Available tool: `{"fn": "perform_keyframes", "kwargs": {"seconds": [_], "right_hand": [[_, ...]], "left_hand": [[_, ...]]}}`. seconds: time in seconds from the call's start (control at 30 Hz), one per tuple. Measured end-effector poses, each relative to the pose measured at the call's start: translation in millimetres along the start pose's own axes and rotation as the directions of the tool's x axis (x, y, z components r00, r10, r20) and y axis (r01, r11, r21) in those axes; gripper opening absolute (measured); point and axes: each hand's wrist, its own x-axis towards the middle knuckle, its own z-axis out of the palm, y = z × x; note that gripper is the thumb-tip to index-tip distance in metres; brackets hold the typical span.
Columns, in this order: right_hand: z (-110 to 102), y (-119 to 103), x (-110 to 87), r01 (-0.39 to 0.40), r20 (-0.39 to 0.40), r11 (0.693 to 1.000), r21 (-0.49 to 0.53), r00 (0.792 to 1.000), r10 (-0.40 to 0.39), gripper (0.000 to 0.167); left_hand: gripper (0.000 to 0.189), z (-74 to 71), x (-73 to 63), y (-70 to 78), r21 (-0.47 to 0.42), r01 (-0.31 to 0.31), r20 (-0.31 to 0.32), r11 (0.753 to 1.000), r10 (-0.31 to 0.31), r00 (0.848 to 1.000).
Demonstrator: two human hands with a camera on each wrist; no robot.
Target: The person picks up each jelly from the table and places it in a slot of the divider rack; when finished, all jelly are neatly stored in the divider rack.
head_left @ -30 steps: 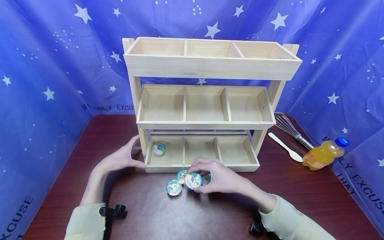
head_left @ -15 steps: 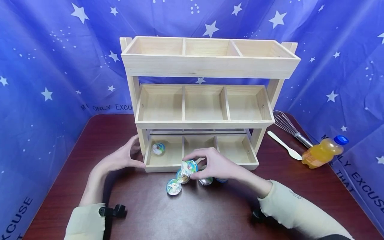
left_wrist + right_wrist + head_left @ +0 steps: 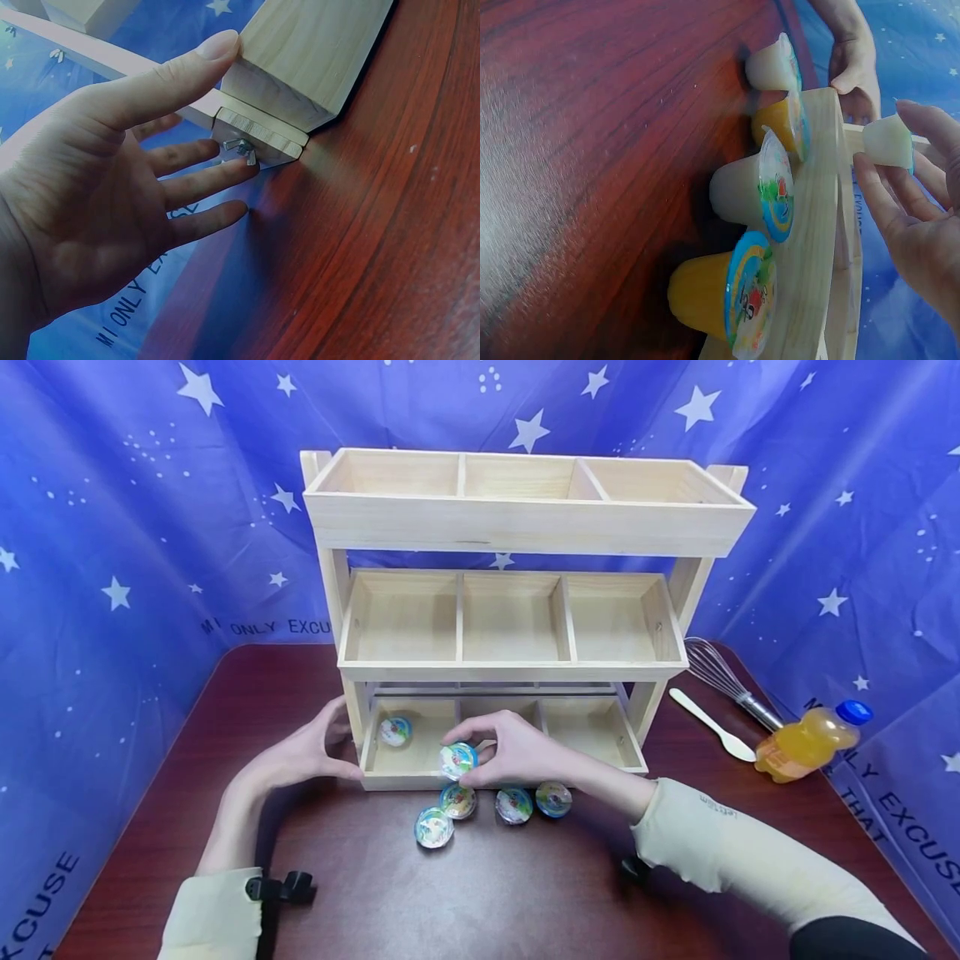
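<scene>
At six o'clock on the rack point(image 3: 528, 529), the right hand point(image 3: 517, 750) pinches a jelly cup point(image 3: 457, 762) above the bottom front board point(image 3: 408, 782) — four others point(image 3: 513, 807) between its four and seven o'clock, left hand point(image 3: 303, 754) loosely spread at nine — and clipping that wood might jar it loose.

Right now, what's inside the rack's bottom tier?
A jelly cup sits in its left compartment; none shows in the right compartment. The right hand hides much of the middle compartment.
</scene>
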Motion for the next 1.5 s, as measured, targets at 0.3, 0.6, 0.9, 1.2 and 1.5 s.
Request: {"fn": "perform_keyframes", "kwargs": {"seconds": [0.3, 0.6, 0.9, 1.2, 1.5], "right_hand": [[-6.0, -1.5, 21.2, 0.052, 0.035, 0.999, 0.012, 0.998, -0.052, 0.053], [-12.3, -1.1, 47.4, 0.026, 0.02, 0.993, -0.115, 1.0, -0.023, 0.052], [-15.8, -2.0, 67.4, 0.022, 0.057, 0.985, -0.173, 0.998, -0.012, 0.053], [-12.1, -4.0, 84.0, -0.013, 0.11, 0.987, -0.158, 0.993, 0.031, 0.056], [-10.4, -1.1, 92.7, 0.014, 0.173, 0.975, -0.224, 0.985, 0.026, 0.049]], "left_hand": [[0.111, 0.7, 0.9, 1.1, 0.004, 0.002, -0.001, 1.0, -0.002, 1.0], [0.112, 0.3, 0.3, 1.3, 0.009, -0.001, 0.001, 1.0, 0.001, 1.0], [0.112, 0.9, 1.7, 2.2, 0.004, -0.012, 0.002, 1.0, 0.012, 1.0], [0.113, -0.2, 0.2, 2.8, 0.004, 0.007, 0.001, 1.0, -0.007, 1.0], [0.111, 0.2, 1.4, 2.2, 0.018, 0.012, 0.0, 1.0, -0.012, 1.0]]}}
